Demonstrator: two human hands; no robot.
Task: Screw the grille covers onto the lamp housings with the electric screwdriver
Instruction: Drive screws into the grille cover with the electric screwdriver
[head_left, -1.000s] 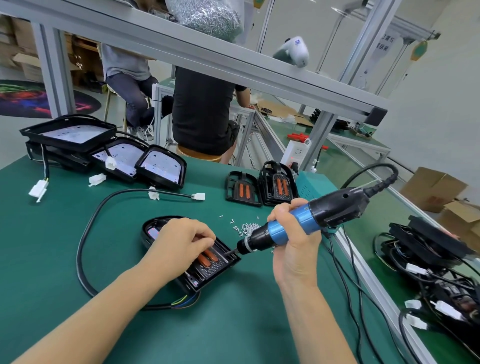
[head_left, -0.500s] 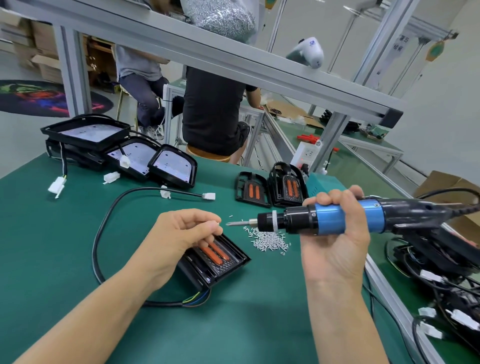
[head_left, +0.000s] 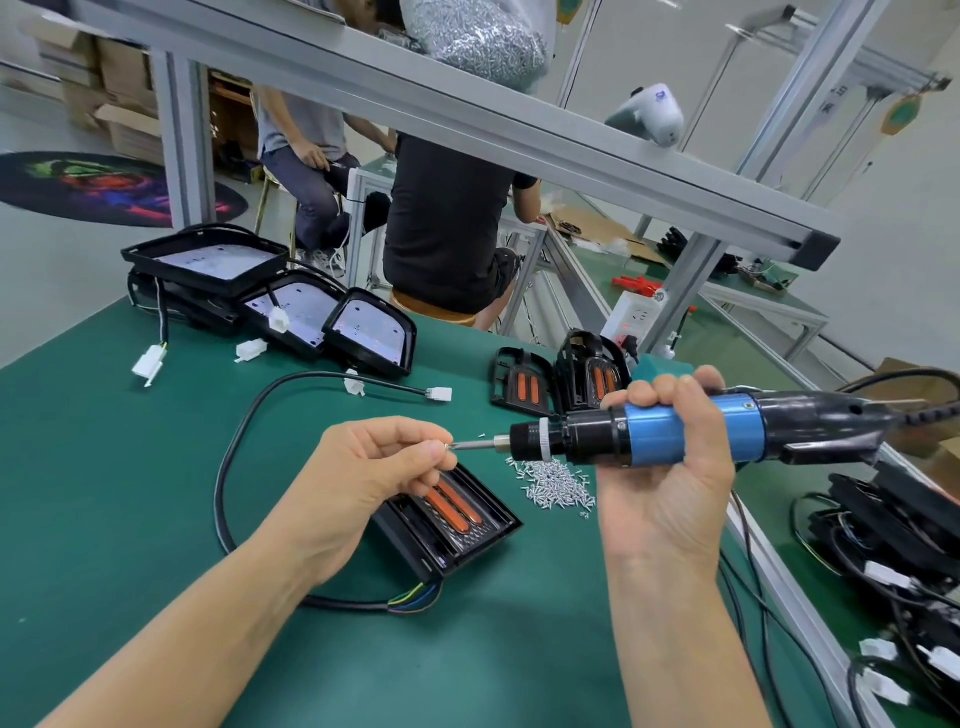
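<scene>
So the electric screwdriver (head_left: 675, 435) has been lifted off the grille cover (head_left: 457, 512) and swung level, bit pointing toward 9 o'clock, where a second ago its tip was down at the cover's corner. It's gripped around the blue barrel by the right hand (head_left: 670, 467), fingers wrapped tight. A tiny screw (head_left: 448, 445) is being pinched in the left hand (head_left: 374, 467) fingers and offered up to the bit tip (looks like they're just touching, hard to be sure). Probably one screw was driven and the next is being loaded.

The cover sits on its lamp housing (head_left: 415, 540) on the green tabletop (head_left: 104, 493), under the left hand. Loose screws (head_left: 558, 486) are piled at 3 o'clock of it.

Containers: a clear bag of screws (head_left: 478, 36) is parked on the overhead shelf at 12 o'clock, stuffed full.
</scene>
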